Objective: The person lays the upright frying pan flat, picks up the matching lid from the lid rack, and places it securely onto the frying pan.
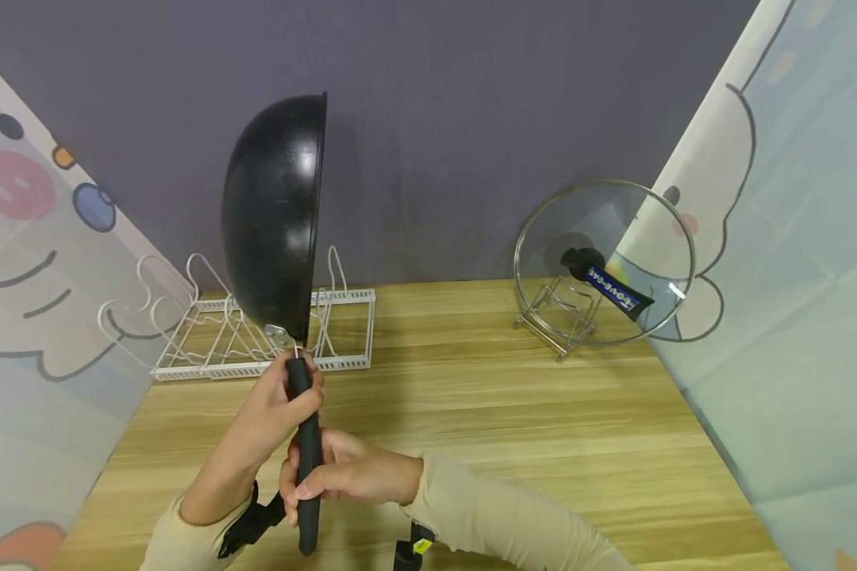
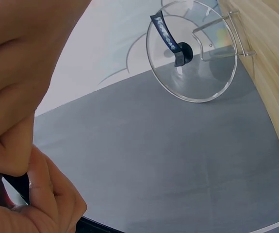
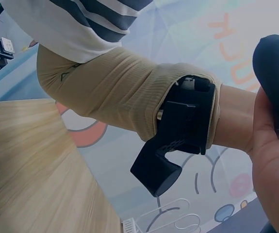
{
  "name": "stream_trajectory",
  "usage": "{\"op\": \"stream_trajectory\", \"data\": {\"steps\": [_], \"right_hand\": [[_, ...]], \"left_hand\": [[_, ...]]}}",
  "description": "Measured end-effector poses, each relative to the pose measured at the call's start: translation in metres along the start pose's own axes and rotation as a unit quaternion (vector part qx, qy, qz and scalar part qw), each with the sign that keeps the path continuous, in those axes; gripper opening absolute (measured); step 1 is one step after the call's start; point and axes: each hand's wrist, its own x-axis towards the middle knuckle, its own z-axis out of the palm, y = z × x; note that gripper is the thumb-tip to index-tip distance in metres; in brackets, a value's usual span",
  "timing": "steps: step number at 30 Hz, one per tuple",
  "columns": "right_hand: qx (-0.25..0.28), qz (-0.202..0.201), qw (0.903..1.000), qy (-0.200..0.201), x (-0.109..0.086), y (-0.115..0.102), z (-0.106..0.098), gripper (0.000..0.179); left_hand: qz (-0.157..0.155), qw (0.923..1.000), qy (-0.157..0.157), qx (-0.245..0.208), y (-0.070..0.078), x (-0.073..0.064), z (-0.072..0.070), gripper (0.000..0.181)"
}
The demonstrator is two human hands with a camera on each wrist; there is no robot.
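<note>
A black wok (image 1: 278,214) is held upright on its edge, its rounded outside facing left and its long black handle (image 1: 309,452) pointing down. My left hand (image 1: 278,408) grips the upper part of the handle, just below the metal bracket. Lower down, my right hand (image 1: 343,468) holds the same handle, with the thumb across its front. The handle's looped end (image 3: 270,53) shows at the right edge of the right wrist view. Behind the wok stands a white wire rack (image 1: 360,361), partly hidden by it.
A glass lid (image 1: 543,230) with a black handle leans in a small metal stand (image 1: 543,329) at the back right of the wooden table (image 1: 486,396). A dark grey wall (image 1: 457,143) rises behind, with cartoon-printed panels (image 1: 814,317) at both sides.
</note>
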Motion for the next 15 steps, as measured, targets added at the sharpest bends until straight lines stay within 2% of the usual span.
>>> {"op": "stream_trajectory", "data": {"steps": [4,15], "right_hand": [[-0.002,-0.006,1.0000,0.000,-0.0005,0.0002,0.0012,0.013],[-0.013,-0.018,0.9997,-0.009,-0.0047,0.0012,0.0018,0.013]], "left_hand": [[0.014,0.9999,-0.002,-0.006,0.0007,-0.0004,0.0014,0.020],[0.017,0.9997,0.008,0.015,0.0036,-0.0021,0.0061,0.022]]}}
